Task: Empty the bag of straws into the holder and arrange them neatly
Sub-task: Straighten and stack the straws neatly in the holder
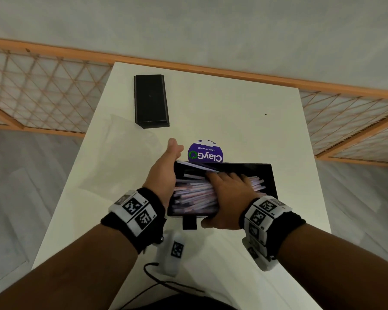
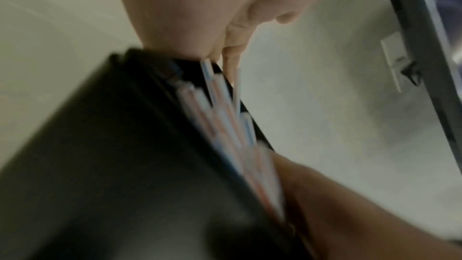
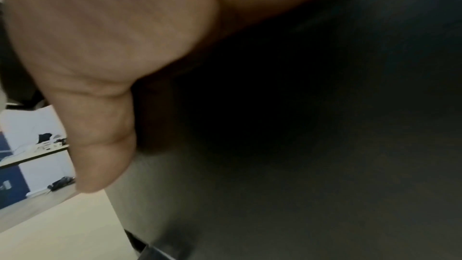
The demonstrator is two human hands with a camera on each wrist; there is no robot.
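A black rectangular holder point(image 1: 268, 175) stands in the middle of the white table point(image 1: 233, 113), filled with several paper-wrapped straws point(image 1: 193, 194) lying lengthwise. My left hand point(image 1: 166, 168) stands edge-on against the holder's left end, thumb raised; its fingers point(image 2: 235, 46) reach the straw ends point(image 2: 225, 122) at the far corner. One straw lies askew along the far rim. My right hand point(image 1: 226, 193) lies flat on top of the straws with fingers spread, and its thumb point(image 3: 100, 145) rests against the holder's near wall point(image 3: 300, 145). A clear empty bag point(image 1: 121, 153) lies to the left.
A black box point(image 1: 151, 100) lies at the far left of the table. A purple ClayGo disc point(image 1: 205, 153) sits just behind the holder. A white tagged device point(image 1: 173, 253) with a black cable point(image 1: 157, 280) rests near the front edge. A wooden lattice screen point(image 1: 43, 86) stands behind.
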